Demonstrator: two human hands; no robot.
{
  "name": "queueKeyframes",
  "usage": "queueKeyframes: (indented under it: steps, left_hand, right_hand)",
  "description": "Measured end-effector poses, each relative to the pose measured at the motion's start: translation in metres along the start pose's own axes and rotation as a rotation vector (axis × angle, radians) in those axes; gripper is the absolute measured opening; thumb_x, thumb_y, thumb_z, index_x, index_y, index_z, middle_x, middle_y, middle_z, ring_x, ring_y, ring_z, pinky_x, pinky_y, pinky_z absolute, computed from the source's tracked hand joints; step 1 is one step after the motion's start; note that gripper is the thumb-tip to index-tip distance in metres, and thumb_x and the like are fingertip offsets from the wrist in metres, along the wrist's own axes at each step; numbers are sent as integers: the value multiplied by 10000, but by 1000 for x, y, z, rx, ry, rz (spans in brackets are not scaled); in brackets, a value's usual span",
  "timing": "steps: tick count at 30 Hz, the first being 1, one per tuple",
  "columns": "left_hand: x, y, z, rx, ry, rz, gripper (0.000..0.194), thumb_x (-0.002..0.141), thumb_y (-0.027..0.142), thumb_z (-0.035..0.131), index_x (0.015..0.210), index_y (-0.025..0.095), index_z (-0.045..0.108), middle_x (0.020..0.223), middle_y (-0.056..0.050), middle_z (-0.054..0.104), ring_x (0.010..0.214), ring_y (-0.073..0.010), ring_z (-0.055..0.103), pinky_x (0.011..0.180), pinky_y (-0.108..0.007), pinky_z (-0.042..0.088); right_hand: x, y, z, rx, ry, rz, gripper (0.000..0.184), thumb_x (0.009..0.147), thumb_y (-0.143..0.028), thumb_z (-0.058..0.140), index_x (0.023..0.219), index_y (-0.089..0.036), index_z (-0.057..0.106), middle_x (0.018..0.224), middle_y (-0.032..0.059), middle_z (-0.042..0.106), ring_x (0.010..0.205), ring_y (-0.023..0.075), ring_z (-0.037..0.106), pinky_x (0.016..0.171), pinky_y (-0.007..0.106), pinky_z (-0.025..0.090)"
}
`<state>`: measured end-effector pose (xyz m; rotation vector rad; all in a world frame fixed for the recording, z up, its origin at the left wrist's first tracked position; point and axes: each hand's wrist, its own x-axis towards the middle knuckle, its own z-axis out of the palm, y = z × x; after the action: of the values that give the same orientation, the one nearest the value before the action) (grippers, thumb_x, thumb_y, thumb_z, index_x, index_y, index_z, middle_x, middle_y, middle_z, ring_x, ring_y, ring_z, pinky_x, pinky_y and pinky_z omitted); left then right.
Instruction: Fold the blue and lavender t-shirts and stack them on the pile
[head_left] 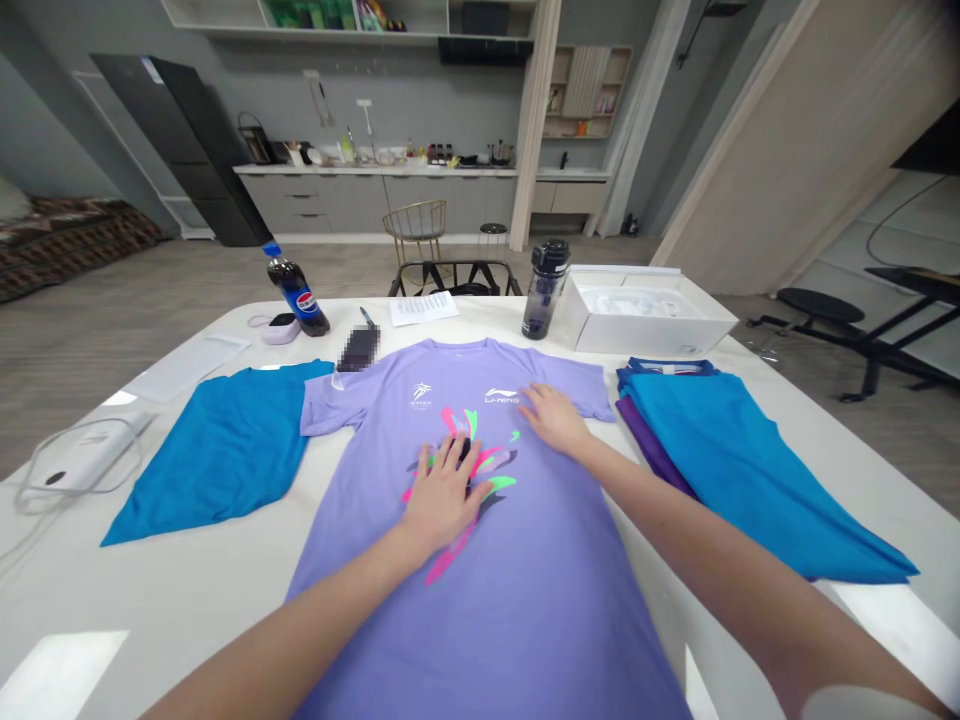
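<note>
A lilac T-shirt [480, 590] with a pink and green print lies spread flat, front up, on the white table [187, 610]. My left hand [442, 492] rests flat on the print at the chest, fingers spread. My right hand [553, 415] lies flat a little farther up, near the white logo by the right shoulder, fingers stretched out. Neither hand holds anything.
A blue shirt [217, 450] lies folded to the left. A stack of blue and purple shirts [742, 460] lies to the right. Behind stand a cola bottle [296, 290], a dark water bottle [545, 290], an open white box [645, 310], papers and a white device [82, 450].
</note>
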<state>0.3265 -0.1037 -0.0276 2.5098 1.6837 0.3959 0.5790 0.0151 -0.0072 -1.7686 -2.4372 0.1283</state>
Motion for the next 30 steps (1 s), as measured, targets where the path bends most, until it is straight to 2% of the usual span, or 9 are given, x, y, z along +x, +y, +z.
queueKeyframes:
  steps: [2, 5, 9, 13, 16, 22, 25, 28, 30]
  left_hand:
    - [31, 5, -5, -32, 38, 11, 582, 1029, 567, 362, 1509, 248, 440, 1585, -120, 435, 1454, -319, 397, 1191, -560, 302]
    - [88, 23, -9, -92, 49, 88, 386, 1031, 448, 443, 1296, 225, 611, 1385, -100, 601, 1256, -278, 551, 1079, -459, 419]
    - [154, 68, 0, -156, 24, 185, 266, 1022, 384, 479, 1086, 224, 682, 1108, -76, 688, 1096, -248, 610, 982, -425, 448]
    - [196, 108, 21, -154, 4, 229, 289, 963, 446, 578, 1093, 205, 667, 1098, -96, 682, 1082, -271, 612, 943, -438, 451]
    - [210, 120, 37, -135, -47, 267, 383, 926, 522, 616, 1126, 198, 657, 1143, -119, 676, 1122, -301, 601, 956, -465, 446]
    - [203, 118, 55, -106, -98, 254, 208, 1001, 317, 509, 1078, 201, 663, 1108, -108, 696, 1101, -256, 627, 944, -416, 454]
    - [198, 110, 55, -163, -68, 252, 229, 1017, 350, 485, 1022, 216, 671, 1061, -84, 706, 1078, -239, 638, 947, -397, 458]
    - [215, 84, 50, -244, -12, 204, 284, 1036, 402, 439, 1053, 235, 669, 1093, -64, 700, 1065, -222, 645, 935, -374, 476]
    - [242, 55, 44, -239, 8, 78, 284, 1037, 311, 417, 1186, 223, 643, 1177, -86, 682, 1101, -221, 639, 953, -360, 479]
  right_hand:
    - [31, 30, -16, -84, 40, 129, 452, 1025, -335, 390, 1382, -167, 610, 1429, 189, 574, 1324, 350, 488, 1097, 525, 380]
    - [70, 78, -36, -205, -8, 299, 421, 977, -211, 414, 1302, -132, 670, 1334, 224, 622, 1266, 370, 515, 1014, 522, 436]
    - [98, 126, -47, -265, -221, 419, 447, 915, -136, 483, 1324, -137, 661, 1330, 223, 630, 1290, 343, 525, 988, 467, 460]
    - [105, 145, -44, -281, -307, 438, 422, 888, -171, 552, 1291, -150, 677, 1290, 215, 657, 1239, 335, 576, 976, 458, 464]
    - [104, 148, -41, -296, -315, 419, 396, 911, -209, 529, 1269, -134, 681, 1264, 222, 666, 1236, 332, 572, 994, 470, 449]
    - [99, 145, -43, -305, -285, 383, 383, 965, -251, 462, 1264, -117, 660, 1246, 235, 667, 1257, 353, 550, 1035, 552, 402]
    - [98, 145, -45, -290, -275, 370, 372, 990, -282, 442, 1265, -144, 650, 1242, 212, 673, 1238, 348, 566, 1030, 573, 394]
    - [96, 146, -46, -283, -288, 357, 348, 991, -276, 450, 1235, -166, 673, 1234, 191, 685, 1237, 336, 572, 1024, 551, 404]
    - [94, 147, -45, -291, -300, 357, 327, 979, -264, 480, 1200, -157, 695, 1226, 197, 690, 1236, 342, 573, 1020, 545, 409]
